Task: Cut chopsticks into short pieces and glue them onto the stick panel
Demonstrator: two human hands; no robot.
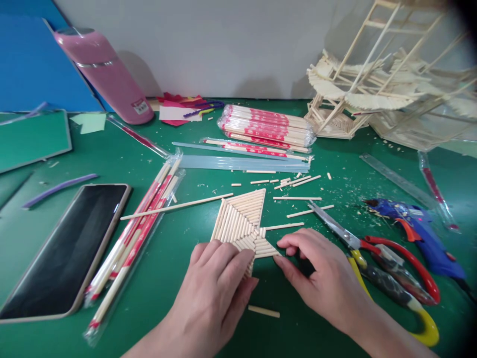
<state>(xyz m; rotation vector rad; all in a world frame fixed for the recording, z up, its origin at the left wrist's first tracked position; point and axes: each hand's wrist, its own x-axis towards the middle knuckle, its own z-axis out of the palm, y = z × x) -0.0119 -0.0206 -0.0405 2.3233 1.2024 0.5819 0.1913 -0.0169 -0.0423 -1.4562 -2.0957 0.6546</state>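
A flat panel of glued wooden sticks (241,219), laid in angled rows, lies on the green mat (179,248). My left hand (216,286) presses flat on the panel's near edge. Fingertips of my right hand (324,278) pinch the panel's right corner, where short sticks fan out. One short loose stick (264,312) lies just below, between my wrists. Several cut stick pieces (294,181) are scattered beyond the panel.
Scissors (376,248) and a blue glue gun (421,233) lie at the right. A phone (70,248) and wrapped chopsticks (137,233) lie at the left. More chopstick packs (266,127), glue sticks (242,163), a pink bottle (106,74) and a stick model (372,84) stand behind.
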